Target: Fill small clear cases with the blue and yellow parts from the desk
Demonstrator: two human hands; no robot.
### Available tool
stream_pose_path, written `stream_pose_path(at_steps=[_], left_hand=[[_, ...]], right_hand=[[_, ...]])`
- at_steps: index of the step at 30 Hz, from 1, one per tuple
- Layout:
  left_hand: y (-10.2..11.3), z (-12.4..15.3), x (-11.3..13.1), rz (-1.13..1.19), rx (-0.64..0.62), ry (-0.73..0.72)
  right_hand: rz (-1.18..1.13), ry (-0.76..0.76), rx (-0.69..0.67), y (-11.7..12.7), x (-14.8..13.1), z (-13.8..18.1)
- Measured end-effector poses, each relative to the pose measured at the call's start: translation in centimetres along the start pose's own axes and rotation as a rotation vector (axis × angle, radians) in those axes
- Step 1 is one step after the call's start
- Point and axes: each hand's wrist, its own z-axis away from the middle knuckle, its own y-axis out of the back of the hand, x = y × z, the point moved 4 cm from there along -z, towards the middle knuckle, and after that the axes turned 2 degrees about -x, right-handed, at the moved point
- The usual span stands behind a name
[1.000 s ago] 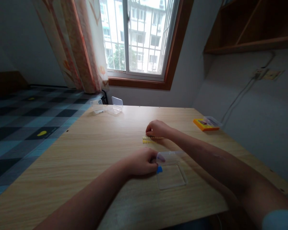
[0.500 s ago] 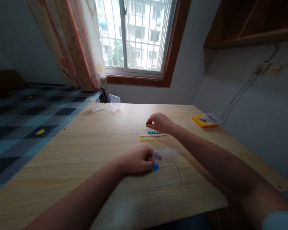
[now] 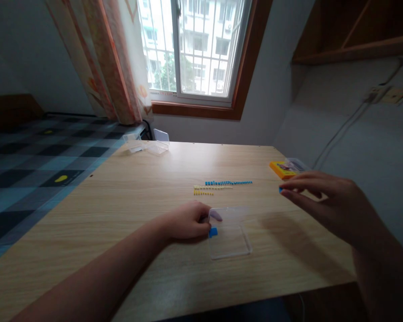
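My left hand (image 3: 188,221) grips the left side of a clear plastic box (image 3: 246,250), one finger showing through its raised lid. A blue piece (image 3: 214,231) lies in the box's left corner, by my fingertips. My right hand (image 3: 325,203) is raised over the right part of the table, pinching a small blue block (image 3: 281,189) between thumb and fingers. Beyond the box run rows of tiny pieces: a blue row (image 3: 228,182) at the back, a cream row (image 3: 213,188), and a shorter yellow row (image 3: 203,193) in front. The pieces are too small to identify closely.
Open clear boxes (image 3: 159,146) stand at the table's far left corner. Behind my right hand, a yellow box (image 3: 282,170) with a clear case sits near the right edge. A checkered bed (image 3: 53,152) adjoins the wooden table (image 3: 137,192) on the left.
My right hand has moved from above the rows to the right and nearer, now showing a blue block in its pinch. The full blue row is uncovered. My left hand stays on the box.
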Motion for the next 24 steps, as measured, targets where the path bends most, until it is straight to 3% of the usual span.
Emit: stream_pose_path(at_steps=[3, 8, 18, 24], left_hand=[[0.0, 0.0, 0.2, 0.01, 0.001, -0.001], [0.1, 0.1, 0.4, 0.003, -0.008, -0.01], [0.2, 0.2, 0.8, -0.052, 0.016, -0.036], [0.2, 0.2, 0.6, -0.068, 0.023, -0.02]], right_hand=[[-0.067, 0.023, -0.062, -0.9, -2.4, 2.4], [-0.134, 0.075, -0.219, -4.9, -5.0, 3.2], [-0.106, -0.015, -0.656, -10.5, -4.7, 2.9], [-0.059, -0.073, -0.755, -11.8, -5.2, 2.3]])
